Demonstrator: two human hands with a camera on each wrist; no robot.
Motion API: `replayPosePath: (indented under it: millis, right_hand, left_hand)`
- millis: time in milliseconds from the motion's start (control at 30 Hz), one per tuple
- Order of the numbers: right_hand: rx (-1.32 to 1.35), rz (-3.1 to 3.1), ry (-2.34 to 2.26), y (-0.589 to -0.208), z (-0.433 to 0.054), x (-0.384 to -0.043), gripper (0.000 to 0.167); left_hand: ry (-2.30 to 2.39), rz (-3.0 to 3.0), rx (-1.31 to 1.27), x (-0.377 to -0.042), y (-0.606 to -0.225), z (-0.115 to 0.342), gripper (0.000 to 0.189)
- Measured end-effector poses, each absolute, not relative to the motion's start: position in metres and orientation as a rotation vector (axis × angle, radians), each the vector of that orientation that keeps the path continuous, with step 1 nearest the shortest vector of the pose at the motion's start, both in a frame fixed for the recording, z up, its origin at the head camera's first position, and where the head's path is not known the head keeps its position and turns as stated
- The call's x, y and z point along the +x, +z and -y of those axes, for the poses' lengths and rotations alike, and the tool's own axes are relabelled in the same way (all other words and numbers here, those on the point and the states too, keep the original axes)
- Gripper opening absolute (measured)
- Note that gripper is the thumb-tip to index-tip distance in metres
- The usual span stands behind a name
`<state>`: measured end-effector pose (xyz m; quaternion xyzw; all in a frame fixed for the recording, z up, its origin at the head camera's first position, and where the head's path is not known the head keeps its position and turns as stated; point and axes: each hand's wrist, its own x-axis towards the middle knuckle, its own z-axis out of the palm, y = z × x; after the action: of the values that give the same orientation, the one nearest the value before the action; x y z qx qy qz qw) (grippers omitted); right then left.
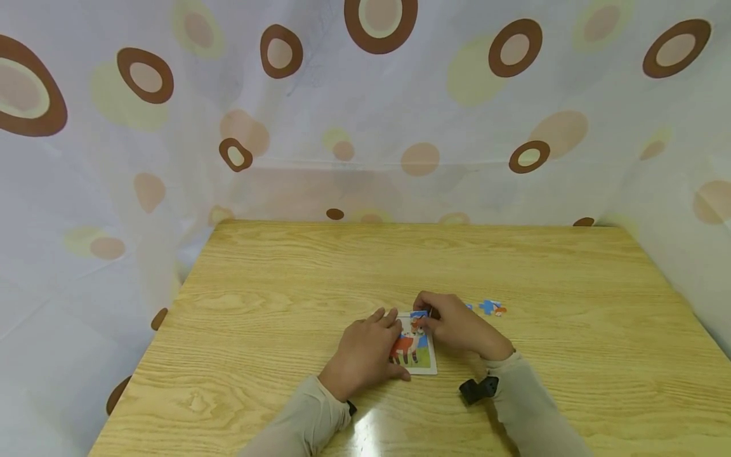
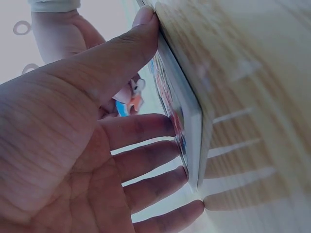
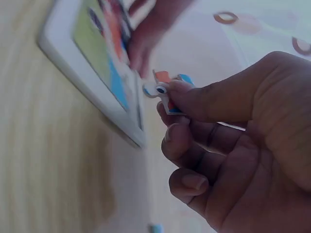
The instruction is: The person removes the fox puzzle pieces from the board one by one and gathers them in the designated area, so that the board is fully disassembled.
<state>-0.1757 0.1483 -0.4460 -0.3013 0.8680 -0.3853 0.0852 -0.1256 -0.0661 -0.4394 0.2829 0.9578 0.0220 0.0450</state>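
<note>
A small framed jigsaw puzzle [image 1: 424,363] with a red and white animal picture lies flat on the table. My left hand [image 1: 365,350] rests on its left side, fingers spread; in the left wrist view the thumb and fingertips touch the white puzzle frame [image 2: 194,121]. Between thumb and fingers, my right hand [image 1: 459,325] pinches a jigsaw piece [image 3: 160,90] printed with an eye, orange and blue. That hand is at the upper right corner of the puzzle, and in the right wrist view the piece is held just off the frame's edge.
Loose blue and orange jigsaw pieces [image 1: 491,308] lie on the table to the right of my right hand, one partly hidden behind it. The wooden table [image 1: 274,273] ends at a patterned curtain [image 1: 365,127] at the back and sides.
</note>
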Motion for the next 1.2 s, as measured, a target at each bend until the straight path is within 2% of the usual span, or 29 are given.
replayPosePath:
  millis: [267, 700, 933, 1200]
  right_hand:
    - [-0.795, -2.69, -1.163, -0.438, -0.176, -0.181, 0.01]
    - [-0.46, -2.746, -1.204, -0.419, -0.244, -0.185, 0.019]
    - [-0.33, -2.854, -1.186, -0.419, -0.28, -0.183, 0.015]
    - [-0.247, -2.88, -1.033, -0.428, -0.299, -0.183, 0.013]
  left_hand:
    - [0.087, -2.912, 0.848, -0.126, -0.439, 0.065, 0.087]
    - [0.07, -2.911, 0.87, -0.125, -0.44, 0.065, 0.087]
    - [0.065, -2.898, 0.881, -0.128, -0.44, 0.066, 0.087]
    - [0.112, -2.916, 0.889, -0.131, -0.445, 0.07, 0.084]
